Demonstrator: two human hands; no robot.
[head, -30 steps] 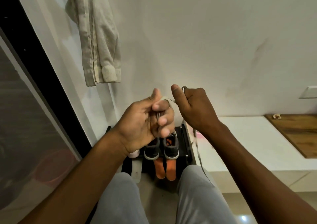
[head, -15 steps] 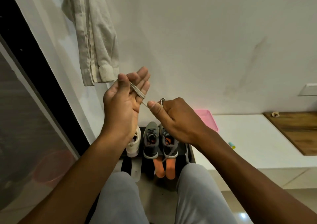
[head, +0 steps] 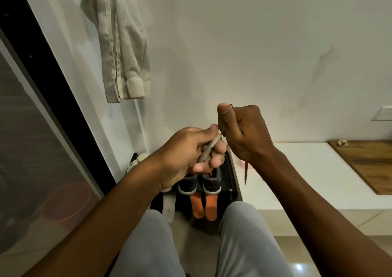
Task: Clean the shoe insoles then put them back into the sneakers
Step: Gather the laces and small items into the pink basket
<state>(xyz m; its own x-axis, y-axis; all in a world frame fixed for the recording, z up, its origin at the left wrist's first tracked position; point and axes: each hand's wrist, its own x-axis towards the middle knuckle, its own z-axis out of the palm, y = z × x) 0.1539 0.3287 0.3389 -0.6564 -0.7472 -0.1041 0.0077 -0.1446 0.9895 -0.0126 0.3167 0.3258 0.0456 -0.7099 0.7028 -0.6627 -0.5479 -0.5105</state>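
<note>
Gripping a grey shoelace [head: 209, 152] in the curled left hand [head: 186, 158], pinching it just beside with the right hand [head: 246, 132], loose end dangling under that wrist. Below both hands: grey sneakers [head: 210, 184], orange insoles [head: 211, 206] lying outside them.

Bare forearms [head: 101, 219], uncovered to the frame edge, plain light grey trousers [head: 148, 247], both knees covered

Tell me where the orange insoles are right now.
Head view, lower centre: the orange insoles lie side by side between the person's knees, at the heels of the dark sneakers.
</note>
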